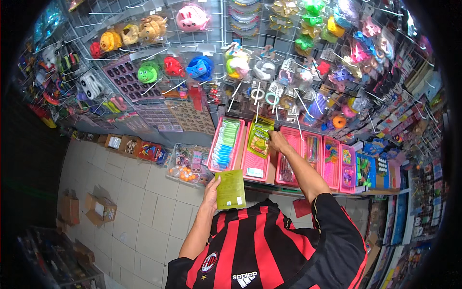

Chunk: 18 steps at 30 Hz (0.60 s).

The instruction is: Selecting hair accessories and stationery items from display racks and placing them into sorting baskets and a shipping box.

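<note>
My left hand holds a flat olive-green packet by its left edge, in front of my chest. The side facing up bears small print and printed codes. My right hand reaches forward and grips the right edge of a green packet with an avocado picture. Another green packet shows behind that one. Both are over the far part of a pink plastic basket, where a small white-and-blue packet lies at the near end. My right fingertips are partly hidden.
A pink basket of green and blue packets stands left, more pink baskets right. Metal display hooks jut out above, with plush pouches on the wire grid. A clear bin of toys and cardboard boxes stand on the tiled floor.
</note>
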Motion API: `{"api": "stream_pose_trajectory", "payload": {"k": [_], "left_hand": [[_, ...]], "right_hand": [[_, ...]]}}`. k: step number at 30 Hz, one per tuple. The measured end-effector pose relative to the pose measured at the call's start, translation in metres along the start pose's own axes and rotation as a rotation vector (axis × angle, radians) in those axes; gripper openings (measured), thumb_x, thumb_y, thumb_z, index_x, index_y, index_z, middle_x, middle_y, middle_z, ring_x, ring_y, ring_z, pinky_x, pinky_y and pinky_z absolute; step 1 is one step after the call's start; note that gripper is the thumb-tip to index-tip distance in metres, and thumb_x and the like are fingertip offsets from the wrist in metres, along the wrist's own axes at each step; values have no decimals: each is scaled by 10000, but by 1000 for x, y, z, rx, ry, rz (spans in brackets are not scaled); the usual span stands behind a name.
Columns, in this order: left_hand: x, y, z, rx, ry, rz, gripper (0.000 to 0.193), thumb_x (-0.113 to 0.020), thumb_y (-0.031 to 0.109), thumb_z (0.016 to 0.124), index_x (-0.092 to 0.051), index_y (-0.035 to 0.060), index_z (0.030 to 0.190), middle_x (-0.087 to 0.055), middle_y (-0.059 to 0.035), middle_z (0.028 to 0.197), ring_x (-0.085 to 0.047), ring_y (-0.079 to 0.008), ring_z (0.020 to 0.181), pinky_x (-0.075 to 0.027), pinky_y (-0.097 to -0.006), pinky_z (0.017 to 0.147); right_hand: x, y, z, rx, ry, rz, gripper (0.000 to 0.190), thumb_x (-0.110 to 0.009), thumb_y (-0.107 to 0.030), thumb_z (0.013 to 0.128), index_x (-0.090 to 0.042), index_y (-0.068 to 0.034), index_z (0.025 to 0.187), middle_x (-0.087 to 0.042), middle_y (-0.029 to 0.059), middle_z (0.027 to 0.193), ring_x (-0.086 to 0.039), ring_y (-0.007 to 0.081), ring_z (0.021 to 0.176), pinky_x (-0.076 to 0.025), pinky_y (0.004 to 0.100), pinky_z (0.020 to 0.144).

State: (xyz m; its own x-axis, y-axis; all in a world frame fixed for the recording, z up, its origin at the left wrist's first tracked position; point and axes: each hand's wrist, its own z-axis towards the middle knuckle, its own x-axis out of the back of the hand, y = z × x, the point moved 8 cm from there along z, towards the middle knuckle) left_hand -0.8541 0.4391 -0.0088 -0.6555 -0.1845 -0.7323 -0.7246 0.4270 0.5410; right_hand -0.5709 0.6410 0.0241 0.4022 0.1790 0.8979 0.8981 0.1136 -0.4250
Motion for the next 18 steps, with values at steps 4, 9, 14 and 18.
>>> {"api": "stream_pose_trajectory", "payload": {"k": [4, 9, 14, 18], "left_hand": [[2, 8, -6, -17, 29, 2, 341, -530, 253, 982, -577, 44, 1248, -645, -79, 1156, -631, -191, 1035, -516, -333, 884], [9, 11, 0, -22, 28, -51, 349, -508, 254, 978, -574, 35, 1242, -640, -86, 1166, -625, -199, 1051, -509, -344, 897], [-11, 23, 4, -109, 64, 28, 354, -478, 267, 984, -554, 8, 1213, -643, -127, 1146, -640, -225, 1041, -518, -356, 905], [-31, 24, 13, -104, 32, 30, 356, -465, 274, 995, -543, 19, 1229, -649, -113, 1133, -646, -203, 1009, -540, -331, 850]], "right_hand": [[0, 10, 17, 66, 191, -72, 426, -692, -71, 724, -538, -42, 1121, -599, 260, 1049, -605, 437, 977, -508, 509, 787], [-2, -2, 8, 39, 214, -34, 500, -661, -28, 739, -531, -105, 1217, -499, 236, 1177, -582, 467, 992, -507, 496, 847], [4, -19, -21, 22, 296, 35, 546, -637, -29, 778, -493, -95, 1301, -459, 226, 1221, -547, 449, 1063, -490, 481, 900], [-11, -14, -57, -12, 411, 405, 408, -564, -69, 855, -530, -33, 1260, -577, 158, 1045, -610, 287, 908, -504, 387, 788]]}}
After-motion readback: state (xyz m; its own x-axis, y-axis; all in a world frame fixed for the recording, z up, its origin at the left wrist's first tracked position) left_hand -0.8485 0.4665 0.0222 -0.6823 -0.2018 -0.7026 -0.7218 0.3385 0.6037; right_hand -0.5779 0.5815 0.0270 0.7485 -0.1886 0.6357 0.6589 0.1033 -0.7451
